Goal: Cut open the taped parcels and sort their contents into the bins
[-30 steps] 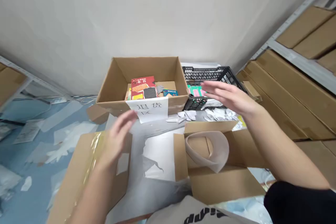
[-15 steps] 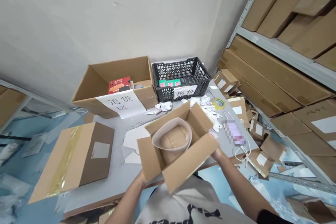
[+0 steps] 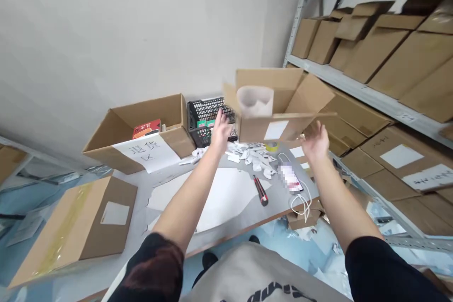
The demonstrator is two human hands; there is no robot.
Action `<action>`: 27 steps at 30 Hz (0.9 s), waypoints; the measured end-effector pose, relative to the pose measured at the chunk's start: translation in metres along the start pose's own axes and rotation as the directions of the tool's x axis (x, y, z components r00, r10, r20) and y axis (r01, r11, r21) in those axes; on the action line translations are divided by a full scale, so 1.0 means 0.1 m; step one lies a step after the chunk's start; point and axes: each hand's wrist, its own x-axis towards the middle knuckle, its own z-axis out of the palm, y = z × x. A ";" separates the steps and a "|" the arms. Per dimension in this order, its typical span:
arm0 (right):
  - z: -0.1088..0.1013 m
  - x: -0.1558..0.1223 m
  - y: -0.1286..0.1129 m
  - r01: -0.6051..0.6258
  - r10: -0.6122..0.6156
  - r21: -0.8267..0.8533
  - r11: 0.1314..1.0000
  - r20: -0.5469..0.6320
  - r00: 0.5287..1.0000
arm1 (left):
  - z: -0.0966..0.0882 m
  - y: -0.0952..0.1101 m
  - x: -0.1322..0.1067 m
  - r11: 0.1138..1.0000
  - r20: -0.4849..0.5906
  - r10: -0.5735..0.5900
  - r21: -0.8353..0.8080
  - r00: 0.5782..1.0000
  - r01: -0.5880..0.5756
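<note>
Watching the open cardboard box (image 3: 279,104), I am seeing it well up in the air above the far right part of the table (image 3: 283,200), level with the lower shelf (image 3: 371,96) of stacked cartons. It is tipping with its mouth toward the camera, which is why the curled paper strip (image 3: 255,100) inside and the white label (image 3: 276,130) on its front wall are both showing.

My left hand (image 3: 221,130) is reaching up to the box's lower left corner, and my right hand (image 3: 316,141) is sitting under the right flap. Both are spread wide, palms toward the cardboard and closing on nothing. I judge they are placed at opposite lower corners to bear the box from beneath. Whether the fingertips are actually touching it, I cannot tell.

Below the box, paper scraps (image 3: 253,158) and a tape roll (image 3: 272,145) are lying on the table, with a utility knife (image 3: 261,190) nearer me. Further left, a black crate (image 3: 205,113) is standing just beside a large labelled carton (image 3: 116,132) holding a red book (image 3: 146,128), and a sealed box (image 3: 78,226) is resting near the left edge.
</note>
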 end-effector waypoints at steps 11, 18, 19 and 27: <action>0.12 -0.43 -0.08 -0.141 0.139 0.086 0.986 0.035 0.990 | -0.10 0.13 -0.22 0.942 0.218 0.124 0.279 0.968 -0.184; 2.18 -1.59 0.88 -0.453 0.391 -0.038 0.891 0.572 0.721 | -2.14 -0.04 -1.16 0.941 -0.297 0.038 0.331 0.954 0.066; 2.48 -1.81 1.03 -0.488 0.413 -0.060 0.871 0.629 0.659 | -2.48 0.02 -1.32 0.933 -0.359 0.068 0.353 0.931 0.068; 4.22 -3.23 1.82 -0.557 0.518 -0.297 0.775 0.804 0.291 | -4.67 0.35 -2.80 0.879 -0.765 0.312 0.458 0.563 0.135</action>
